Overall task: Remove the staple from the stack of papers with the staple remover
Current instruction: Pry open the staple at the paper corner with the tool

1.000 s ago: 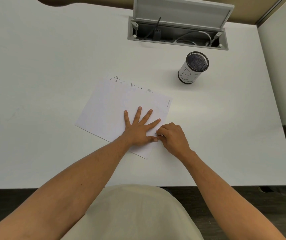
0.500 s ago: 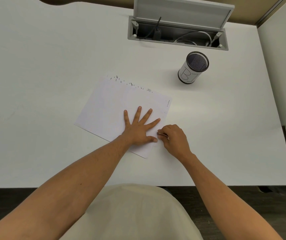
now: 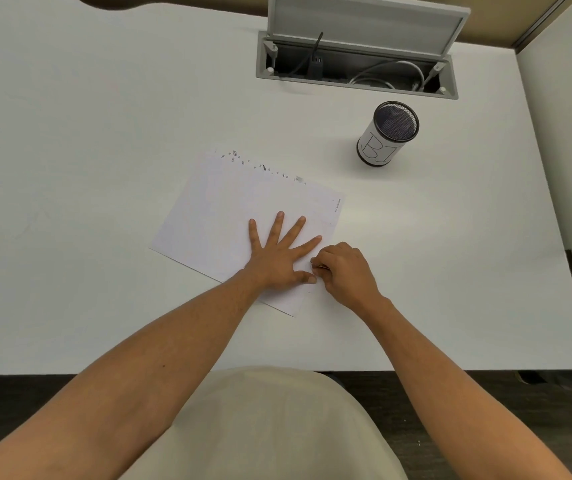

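papers at center of surface | left hand flat, fingers spread, pinning them | right hand at 3 o'clock edge, fingers curled around a thin metal tool, probably the remover | staple hidden, seemingly not out yet

Mesh cup on white desk; cable tray open behind.

The right hand curls over a thin metal tool, mostly hidden; the staple cannot be seen; small marks on the papers are unreadable.
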The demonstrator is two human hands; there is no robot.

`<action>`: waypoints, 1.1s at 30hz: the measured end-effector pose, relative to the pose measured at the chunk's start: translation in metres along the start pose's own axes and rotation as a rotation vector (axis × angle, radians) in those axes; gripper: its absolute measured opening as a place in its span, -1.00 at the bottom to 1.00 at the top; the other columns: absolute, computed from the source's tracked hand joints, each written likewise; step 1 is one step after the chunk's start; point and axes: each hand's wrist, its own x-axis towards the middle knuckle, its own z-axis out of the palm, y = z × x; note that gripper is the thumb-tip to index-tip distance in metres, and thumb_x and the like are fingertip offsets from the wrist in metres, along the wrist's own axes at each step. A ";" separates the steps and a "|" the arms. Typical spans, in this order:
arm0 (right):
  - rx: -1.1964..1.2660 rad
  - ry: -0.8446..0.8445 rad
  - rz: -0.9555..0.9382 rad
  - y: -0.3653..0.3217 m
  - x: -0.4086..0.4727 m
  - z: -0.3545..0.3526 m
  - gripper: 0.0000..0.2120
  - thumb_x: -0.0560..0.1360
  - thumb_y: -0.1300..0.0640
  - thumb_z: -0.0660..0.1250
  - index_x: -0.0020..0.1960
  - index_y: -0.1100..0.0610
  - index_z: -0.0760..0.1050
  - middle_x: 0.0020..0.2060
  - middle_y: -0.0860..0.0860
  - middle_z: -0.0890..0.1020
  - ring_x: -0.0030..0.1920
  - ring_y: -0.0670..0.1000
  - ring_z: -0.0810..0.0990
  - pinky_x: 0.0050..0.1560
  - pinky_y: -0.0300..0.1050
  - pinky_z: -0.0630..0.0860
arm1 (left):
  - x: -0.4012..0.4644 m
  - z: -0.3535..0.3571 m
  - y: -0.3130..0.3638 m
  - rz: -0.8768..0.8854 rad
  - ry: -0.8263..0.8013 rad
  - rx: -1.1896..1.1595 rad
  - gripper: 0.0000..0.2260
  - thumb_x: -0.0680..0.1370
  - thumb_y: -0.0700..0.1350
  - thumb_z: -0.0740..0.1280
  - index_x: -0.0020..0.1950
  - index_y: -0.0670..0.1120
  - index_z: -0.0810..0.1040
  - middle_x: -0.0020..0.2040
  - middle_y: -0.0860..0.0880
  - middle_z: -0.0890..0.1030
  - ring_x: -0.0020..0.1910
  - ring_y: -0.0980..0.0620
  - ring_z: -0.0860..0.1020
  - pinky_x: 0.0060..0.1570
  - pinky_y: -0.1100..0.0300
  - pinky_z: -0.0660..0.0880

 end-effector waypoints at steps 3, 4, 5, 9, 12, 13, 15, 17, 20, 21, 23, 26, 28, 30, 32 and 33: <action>-0.021 0.012 -0.034 0.001 0.001 -0.002 -0.94 0.45 0.23 0.38 -0.18 0.12 0.60 -0.28 0.01 0.64 -0.22 0.11 0.50 -0.26 -0.03 0.39 | -0.001 0.000 0.000 -0.001 0.002 0.004 -0.22 0.44 0.51 0.02 0.54 0.31 -0.25 0.57 0.07 -0.37 0.49 -0.17 -0.47 0.23 -0.45 -0.47; -0.021 0.015 -0.044 0.001 0.001 -0.002 -0.94 0.44 0.24 0.39 -0.18 0.12 0.60 -0.29 0.01 0.64 -0.23 0.10 0.50 -0.27 -0.05 0.38 | -0.001 0.000 0.000 -0.001 0.002 0.004 -0.22 0.44 0.51 0.03 0.54 0.31 -0.25 0.57 0.07 -0.37 0.49 -0.17 -0.47 0.23 -0.45 -0.47; -0.022 0.019 -0.054 0.001 0.001 -0.002 -0.94 0.43 0.24 0.40 -0.18 0.12 0.60 -0.29 0.00 0.64 -0.23 0.10 0.50 -0.26 -0.05 0.37 | -0.001 0.000 0.000 -0.002 0.002 0.002 -0.21 0.44 0.51 0.03 0.54 0.31 -0.25 0.57 0.07 -0.37 0.49 -0.17 -0.47 0.23 -0.45 -0.47; -0.027 0.060 -0.075 0.003 -0.002 -0.001 -0.95 0.41 0.24 0.44 -0.17 0.12 0.61 -0.25 0.00 0.65 -0.21 0.11 0.53 -0.24 -0.05 0.39 | 0.002 -0.002 0.000 -0.011 -0.017 -0.008 -0.20 0.43 0.52 0.03 0.53 0.31 -0.27 0.56 0.08 -0.39 0.48 -0.16 -0.49 0.22 -0.44 -0.48; -0.044 0.076 -0.121 0.002 -0.007 0.003 -0.92 0.40 0.26 0.46 -0.19 0.11 0.59 -0.25 -0.01 0.63 -0.21 0.08 0.52 -0.23 -0.06 0.37 | 0.001 -0.002 0.000 -0.020 -0.026 -0.007 -0.17 0.41 0.53 0.04 0.53 0.30 -0.28 0.56 0.07 -0.41 0.48 -0.17 -0.49 0.22 -0.44 -0.48; -0.052 0.073 -0.134 0.003 -0.009 0.004 -0.91 0.40 0.27 0.46 -0.19 0.11 0.59 -0.25 -0.02 0.62 -0.20 0.08 0.51 -0.23 -0.04 0.38 | 0.001 -0.003 0.000 -0.022 -0.027 -0.010 -0.16 0.40 0.54 0.04 0.53 0.30 -0.28 0.56 0.07 -0.41 0.48 -0.17 -0.50 0.21 -0.44 -0.49; -0.041 0.081 -0.114 0.004 -0.013 0.007 -0.90 0.39 0.27 0.46 -0.18 0.10 0.59 -0.23 -0.04 0.63 -0.19 0.08 0.53 -0.22 -0.01 0.41 | 0.001 -0.003 0.001 -0.022 -0.026 -0.015 -0.14 0.39 0.55 0.05 0.53 0.30 -0.28 0.55 0.08 -0.42 0.47 -0.17 -0.50 0.20 -0.42 -0.52; -0.003 0.091 -0.058 0.005 -0.015 0.007 -0.90 0.39 0.28 0.46 -0.16 0.12 0.60 -0.22 -0.03 0.64 -0.19 0.09 0.54 -0.24 -0.02 0.41 | 0.001 -0.003 0.001 -0.019 -0.022 -0.009 -0.14 0.38 0.55 0.07 0.54 0.30 -0.28 0.56 0.08 -0.41 0.47 -0.17 -0.50 0.19 -0.41 -0.53; 0.074 0.075 0.018 0.002 -0.015 0.005 -0.96 0.44 0.25 0.41 -0.13 0.14 0.59 -0.22 0.00 0.66 -0.19 0.11 0.55 -0.23 -0.01 0.44 | 0.001 -0.003 0.000 -0.018 -0.023 -0.012 -0.14 0.39 0.54 0.08 0.53 0.30 -0.27 0.56 0.08 -0.41 0.47 -0.16 -0.51 0.16 -0.39 -0.56; 0.100 0.071 0.050 0.002 -0.014 0.004 -0.98 0.47 0.23 0.38 -0.11 0.14 0.59 -0.19 0.01 0.66 -0.16 0.10 0.55 -0.21 0.00 0.47 | 0.001 -0.003 0.000 -0.017 -0.022 -0.012 -0.14 0.39 0.54 0.08 0.53 0.30 -0.27 0.56 0.08 -0.41 0.47 -0.16 -0.51 0.15 -0.38 -0.57; 0.137 0.070 0.121 0.003 -0.010 0.002 -0.93 0.52 0.17 0.32 -0.03 0.14 0.56 -0.13 0.01 0.66 -0.12 0.08 0.54 -0.15 0.01 0.50 | 0.001 -0.003 0.000 -0.014 -0.016 -0.012 -0.15 0.40 0.53 0.09 0.54 0.30 -0.26 0.56 0.08 -0.41 0.47 -0.16 -0.51 0.16 -0.38 -0.57; 0.141 0.054 0.152 0.005 -0.005 0.000 -0.90 0.55 0.14 0.27 0.03 0.13 0.52 -0.07 0.02 0.61 -0.09 0.07 0.53 -0.13 0.00 0.50 | 0.000 -0.003 0.001 -0.010 -0.009 -0.014 -0.16 0.41 0.52 0.10 0.54 0.30 -0.25 0.56 0.08 -0.40 0.48 -0.17 -0.49 0.20 -0.41 -0.52; 0.093 0.023 0.129 0.006 -0.002 0.000 -0.89 0.55 0.14 0.26 0.02 0.13 0.51 -0.07 0.03 0.58 -0.11 0.08 0.52 -0.16 0.01 0.50 | 0.000 -0.003 0.000 -0.009 -0.009 -0.017 -0.16 0.41 0.52 0.10 0.54 0.31 -0.24 0.56 0.08 -0.40 0.48 -0.16 -0.49 0.20 -0.42 -0.52; 0.016 0.008 0.099 0.006 0.000 0.000 -0.89 0.55 0.15 0.25 0.00 0.15 0.52 -0.11 0.05 0.59 -0.14 0.10 0.51 -0.20 0.00 0.48 | 0.000 -0.003 0.000 -0.007 -0.004 -0.018 -0.16 0.41 0.52 0.10 0.54 0.31 -0.24 0.56 0.08 -0.39 0.48 -0.16 -0.50 0.21 -0.42 -0.51; -0.069 0.022 0.056 0.006 0.001 0.000 -0.88 0.55 0.16 0.25 -0.03 0.17 0.53 -0.17 0.08 0.61 -0.21 0.13 0.52 -0.22 -0.01 0.43 | 0.000 -0.003 0.000 -0.004 -0.003 -0.015 -0.16 0.41 0.52 0.10 0.54 0.30 -0.24 0.57 0.08 -0.39 0.48 -0.17 -0.49 0.20 -0.42 -0.52; -0.103 0.031 0.041 0.006 0.001 0.001 -0.89 0.54 0.17 0.26 -0.05 0.17 0.54 -0.20 0.09 0.62 -0.24 0.14 0.52 -0.23 -0.04 0.39 | 0.000 -0.003 0.000 -0.003 -0.003 -0.011 -0.16 0.41 0.52 0.10 0.54 0.30 -0.24 0.57 0.07 -0.38 0.48 -0.17 -0.49 0.20 -0.42 -0.52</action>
